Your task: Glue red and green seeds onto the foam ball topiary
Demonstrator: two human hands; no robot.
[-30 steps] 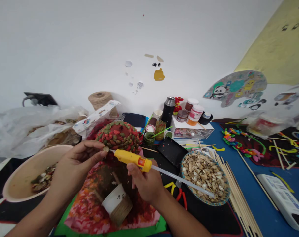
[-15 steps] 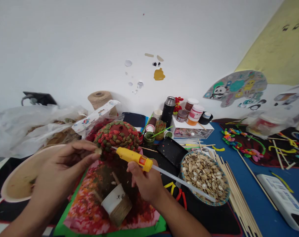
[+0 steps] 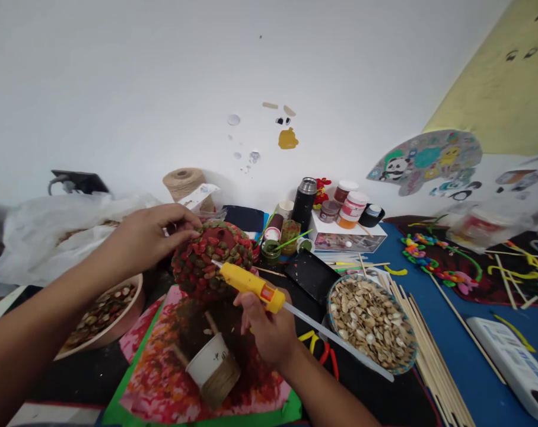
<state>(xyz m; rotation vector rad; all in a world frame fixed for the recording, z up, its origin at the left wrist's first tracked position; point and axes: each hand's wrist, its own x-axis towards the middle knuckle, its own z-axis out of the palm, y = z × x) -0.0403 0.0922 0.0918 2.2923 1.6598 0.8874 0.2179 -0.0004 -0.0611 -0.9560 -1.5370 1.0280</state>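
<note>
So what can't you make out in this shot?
All in the head view:
Glue gun, its grip: behind the right hand.
Left hand, anything in its fingertips: too small against the ball.
Basin, left side: behind the left forearm.
Cup, writing: too small.
White device: cut by the right edge.

white cup: dark marks, illegible | pink-labelled jar: print illegible | white device: print illegible
</note>
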